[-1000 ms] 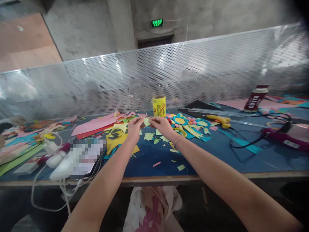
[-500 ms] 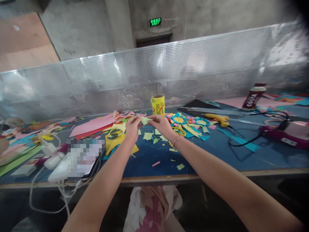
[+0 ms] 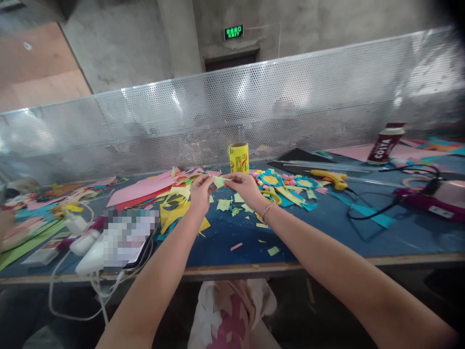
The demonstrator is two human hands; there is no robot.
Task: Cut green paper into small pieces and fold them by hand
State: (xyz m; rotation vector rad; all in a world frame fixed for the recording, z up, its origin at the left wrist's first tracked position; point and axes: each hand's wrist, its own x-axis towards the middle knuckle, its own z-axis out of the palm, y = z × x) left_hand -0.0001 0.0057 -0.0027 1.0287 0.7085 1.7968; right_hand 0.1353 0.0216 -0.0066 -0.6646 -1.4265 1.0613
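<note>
Between my two hands, a small piece of light green paper [image 3: 219, 182] is held over the table. My left hand [image 3: 201, 190] pinches its left side, and my right hand [image 3: 244, 187] grips its right side with thumb and fingers. Below them, green paper scraps [image 3: 224, 205] lie on the blue tabletop. Yellow paper with cut-outs [image 3: 173, 213] is beside my left hand. Close to my right wrist are yellow-handled scissors [image 3: 271, 196], whose blades I cannot make out. Blue and yellow paper flowers [image 3: 271, 179] sit just past my right hand.
A yellow tape roll [image 3: 239, 158] stands behind my hands. To the right are a yellow glue gun [image 3: 330, 178], cables and a Costa bottle [image 3: 386, 143]. Pink paper sheets [image 3: 141, 188], a phone [image 3: 140, 242] and white chargers [image 3: 89, 257] lie left. A perforated metal screen [image 3: 152, 126] borders the back.
The view has shifted very slightly. Both hands keep their hold on the green paper, with hardly any movement.
</note>
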